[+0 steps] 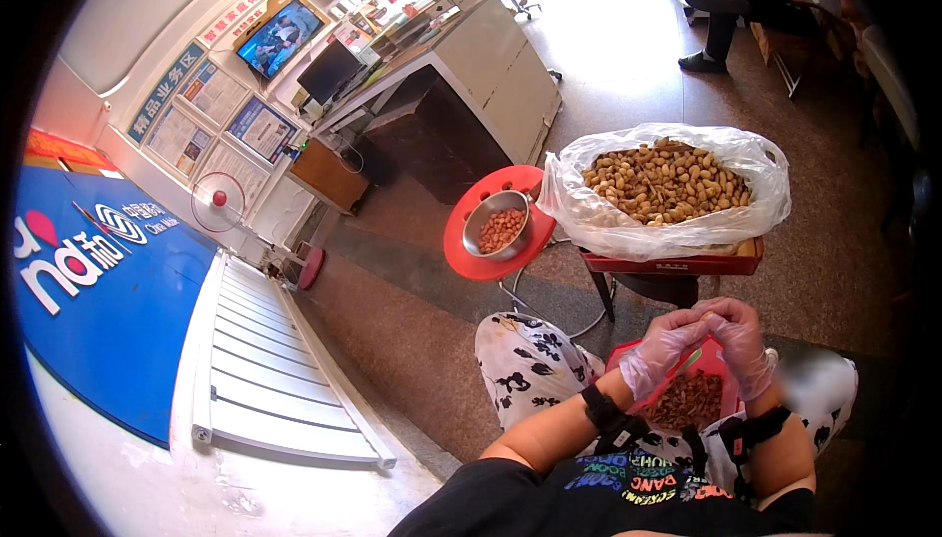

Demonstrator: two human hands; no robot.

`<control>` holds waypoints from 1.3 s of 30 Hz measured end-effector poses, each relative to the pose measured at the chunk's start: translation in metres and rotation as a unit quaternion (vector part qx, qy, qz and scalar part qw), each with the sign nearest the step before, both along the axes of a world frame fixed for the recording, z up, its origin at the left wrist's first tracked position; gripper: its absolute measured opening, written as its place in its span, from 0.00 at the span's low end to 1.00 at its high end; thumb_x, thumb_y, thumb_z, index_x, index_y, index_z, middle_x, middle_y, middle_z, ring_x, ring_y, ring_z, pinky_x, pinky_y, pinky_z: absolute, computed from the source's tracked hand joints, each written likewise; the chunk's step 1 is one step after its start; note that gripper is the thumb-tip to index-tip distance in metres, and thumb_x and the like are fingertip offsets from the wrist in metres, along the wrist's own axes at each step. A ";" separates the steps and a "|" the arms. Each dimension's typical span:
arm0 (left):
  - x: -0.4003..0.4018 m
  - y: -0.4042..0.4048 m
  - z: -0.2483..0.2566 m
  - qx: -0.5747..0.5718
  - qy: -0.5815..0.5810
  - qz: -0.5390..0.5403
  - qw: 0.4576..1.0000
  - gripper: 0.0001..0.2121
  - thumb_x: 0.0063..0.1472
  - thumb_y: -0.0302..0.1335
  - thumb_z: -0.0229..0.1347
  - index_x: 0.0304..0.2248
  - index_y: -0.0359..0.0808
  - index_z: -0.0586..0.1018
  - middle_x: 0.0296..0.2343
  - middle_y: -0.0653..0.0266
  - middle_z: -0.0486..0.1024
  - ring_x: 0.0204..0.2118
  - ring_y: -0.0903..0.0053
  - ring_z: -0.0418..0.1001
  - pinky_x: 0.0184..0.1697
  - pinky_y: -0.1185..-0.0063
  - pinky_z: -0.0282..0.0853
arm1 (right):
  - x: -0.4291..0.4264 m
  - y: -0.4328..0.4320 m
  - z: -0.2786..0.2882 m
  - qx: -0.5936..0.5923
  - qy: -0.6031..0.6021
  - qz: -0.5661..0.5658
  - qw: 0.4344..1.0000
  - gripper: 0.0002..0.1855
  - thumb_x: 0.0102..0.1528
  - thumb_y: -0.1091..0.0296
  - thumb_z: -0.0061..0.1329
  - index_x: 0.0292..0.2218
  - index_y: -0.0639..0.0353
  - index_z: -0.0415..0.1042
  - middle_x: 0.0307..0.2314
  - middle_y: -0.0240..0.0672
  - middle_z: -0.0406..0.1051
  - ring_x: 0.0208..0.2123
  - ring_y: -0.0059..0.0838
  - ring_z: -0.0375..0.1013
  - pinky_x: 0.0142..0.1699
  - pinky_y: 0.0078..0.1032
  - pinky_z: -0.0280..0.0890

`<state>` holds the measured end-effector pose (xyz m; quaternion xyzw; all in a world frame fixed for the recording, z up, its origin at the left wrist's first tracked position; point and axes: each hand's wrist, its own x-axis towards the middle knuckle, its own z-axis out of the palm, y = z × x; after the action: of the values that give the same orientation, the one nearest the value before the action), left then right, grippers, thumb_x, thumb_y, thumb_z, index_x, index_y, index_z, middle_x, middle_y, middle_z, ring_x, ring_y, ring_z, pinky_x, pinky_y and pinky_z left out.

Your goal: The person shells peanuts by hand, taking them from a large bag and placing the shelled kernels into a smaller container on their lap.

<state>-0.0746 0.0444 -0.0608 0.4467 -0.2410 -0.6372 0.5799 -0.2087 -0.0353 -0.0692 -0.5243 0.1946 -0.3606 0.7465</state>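
My left hand (668,342) and my right hand (738,338), both in thin clear plastic gloves, meet at the fingertips around a small tan thing, apparently a peanut. Below them, between my knees, a pink-red container (728,382) holds broken peanut shells (688,399). Beyond my hands, unshelled peanuts (666,180) fill a white plastic bag (769,191) resting on a red box (666,265). To the left of the bag, a metal bowl (500,250) of reddish shelled peanuts (503,229) sits on a round red stool (460,261).
A long counter (508,81) with a monitor (329,70) stands ahead. At left are a fan (218,198), a white slatted radiator (280,368) and a blue sign panel (110,301). A seated person's leg (721,37) shows at the upper right.
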 end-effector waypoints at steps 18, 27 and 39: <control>0.003 0.000 -0.016 -0.005 -0.223 -0.004 0.975 0.10 0.58 0.27 0.54 0.37 0.30 0.76 0.27 0.70 0.73 0.30 0.87 0.67 0.34 0.86 0.64 | -0.003 -0.002 0.003 -0.001 0.158 0.000 0.987 0.08 0.51 0.74 0.49 0.34 0.66 0.73 0.30 0.35 0.73 0.33 0.23 0.71 0.41 0.21 0.66; 0.000 -0.002 -0.025 -0.011 -0.091 0.043 0.995 0.06 0.58 0.26 0.53 0.30 0.31 0.75 0.23 0.71 0.71 0.25 0.87 0.65 0.29 0.87 0.62 | 0.004 0.001 -0.009 0.083 0.091 -0.024 0.992 0.09 0.53 0.71 0.49 0.33 0.68 0.73 0.28 0.36 0.73 0.30 0.24 0.72 0.38 0.20 0.67; -0.017 -0.012 -0.022 0.033 -0.092 0.177 0.979 0.08 0.60 0.28 0.50 0.26 0.33 0.74 0.22 0.72 0.70 0.25 0.85 0.66 0.30 0.85 0.63 | 0.020 0.010 -0.016 0.129 0.039 -0.101 0.986 0.10 0.56 0.68 0.47 0.35 0.66 0.73 0.28 0.32 0.73 0.30 0.19 0.70 0.37 0.17 0.66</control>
<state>-0.0915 0.0328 -0.0831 0.5577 -0.1899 -0.4884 0.6437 -0.1887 -0.0257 -0.0853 -0.4145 0.3206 -0.3854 0.7595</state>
